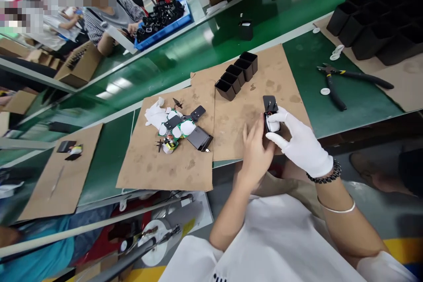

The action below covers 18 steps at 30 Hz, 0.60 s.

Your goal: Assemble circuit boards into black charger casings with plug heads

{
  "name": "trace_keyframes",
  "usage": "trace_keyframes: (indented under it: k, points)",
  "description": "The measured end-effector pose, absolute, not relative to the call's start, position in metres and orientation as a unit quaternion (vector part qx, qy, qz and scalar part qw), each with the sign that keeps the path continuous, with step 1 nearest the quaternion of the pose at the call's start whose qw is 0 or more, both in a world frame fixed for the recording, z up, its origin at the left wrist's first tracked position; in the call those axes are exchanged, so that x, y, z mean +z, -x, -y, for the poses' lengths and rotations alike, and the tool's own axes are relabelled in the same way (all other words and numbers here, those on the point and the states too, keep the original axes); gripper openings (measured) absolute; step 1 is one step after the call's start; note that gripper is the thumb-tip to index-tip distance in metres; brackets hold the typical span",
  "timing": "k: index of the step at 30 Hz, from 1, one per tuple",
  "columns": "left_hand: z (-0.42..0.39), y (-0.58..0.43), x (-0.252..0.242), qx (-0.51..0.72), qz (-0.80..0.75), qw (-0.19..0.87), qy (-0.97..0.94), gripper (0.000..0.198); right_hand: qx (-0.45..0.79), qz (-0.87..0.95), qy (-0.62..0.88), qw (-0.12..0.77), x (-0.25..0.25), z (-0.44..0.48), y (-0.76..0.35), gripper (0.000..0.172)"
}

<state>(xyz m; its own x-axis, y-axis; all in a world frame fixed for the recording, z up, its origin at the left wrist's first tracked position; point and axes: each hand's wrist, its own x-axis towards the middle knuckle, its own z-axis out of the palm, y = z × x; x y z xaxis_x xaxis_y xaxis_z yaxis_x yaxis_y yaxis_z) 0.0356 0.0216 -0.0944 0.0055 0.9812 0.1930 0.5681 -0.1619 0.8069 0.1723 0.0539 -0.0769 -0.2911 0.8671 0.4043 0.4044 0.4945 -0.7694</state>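
Note:
My bare left hand (257, 152) is wrapped around a small black power adapter housing (266, 128) at the front edge of the cardboard. A white insert (273, 124) shows inside its open mouth. The black cover with metal plug prongs (270, 103) stands off the far end of the housing. My right hand (302, 145), in a white glove, has its thumb and forefinger curved onto the insert and housing. Left of my hands lies a pile of adapter innards (176, 130) with white pads, green boards and black prong covers, beside a black case (199, 138).
A row of several open black cases (235, 76) stands ahead on the cardboard (244, 128). Cutting pliers (333, 75) and white discs (325, 91) lie to the right, near many black cases (373, 22). Across the green bench, a person works by a blue tray (165, 28).

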Motion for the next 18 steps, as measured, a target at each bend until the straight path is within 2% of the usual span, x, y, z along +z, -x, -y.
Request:
trace_keyframes:
  k: [6,10,14,18]
  points:
    - [-0.032,-0.024,-0.093,0.393,-0.580,0.256,-0.666,0.056,0.334,0.736,0.403,0.430,-0.092,-0.055,-0.181,0.031]
    - [-0.033,-0.022,-0.096,0.395,-0.566,0.258,-0.676,0.056,0.328,0.736,0.392,0.444,-0.093,-0.056,-0.184,0.035]
    - [-0.034,-0.020,-0.097,0.401,-0.564,0.263,-0.673,0.053,0.221,0.760,0.400,0.462,-0.083,-0.047,-0.181,0.041]
    - [-0.033,-0.025,-0.096,0.423,-0.566,0.252,-0.661,0.048,0.089,0.764,0.463,0.441,-0.082,-0.030,-0.167,0.041]
